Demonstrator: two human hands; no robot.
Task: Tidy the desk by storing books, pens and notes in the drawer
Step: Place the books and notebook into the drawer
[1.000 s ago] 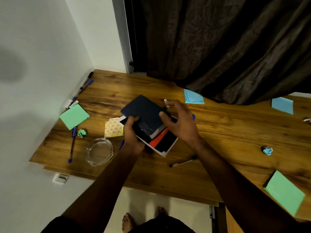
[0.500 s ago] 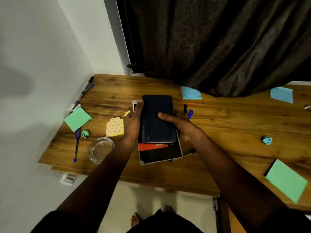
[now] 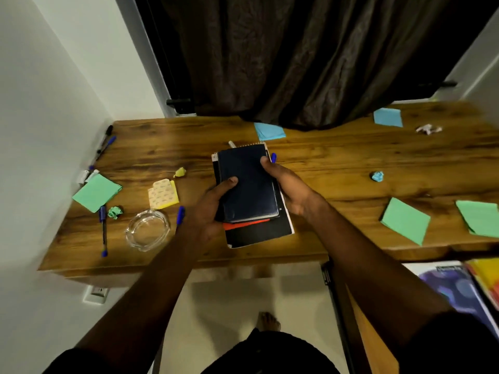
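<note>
A wooden desk (image 3: pixel 337 168) runs along a white wall (image 3: pixel 48 109), with a dark curtain (image 3: pixel 283 58) hanging down to its far edge. Over the desk's middle, both hands clasp a stack of books (image 3: pixel 256 228) topped by a navy notebook (image 3: pixel 247 184): the left hand (image 3: pixel 213 209) wraps the left edge with its thumb on the cover, and the right hand (image 3: pixel 291 190) curls round the right edge. Whether the stack rests on the wood I cannot tell. 3 green notes (image 3: pixel 95 193) and 2 blue notes (image 3: pixel 270 130) lie scattered, beside a yellow pad (image 3: pixel 163 194), a glass ashtray (image 3: pixel 147 232), a blue pen (image 3: pixel 103 230) and crumpled paper balls (image 3: pixel 377 176). At lower right an open drawer (image 3: pixel 372 344) holds colourful books (image 3: pixel 459 287).
</note>
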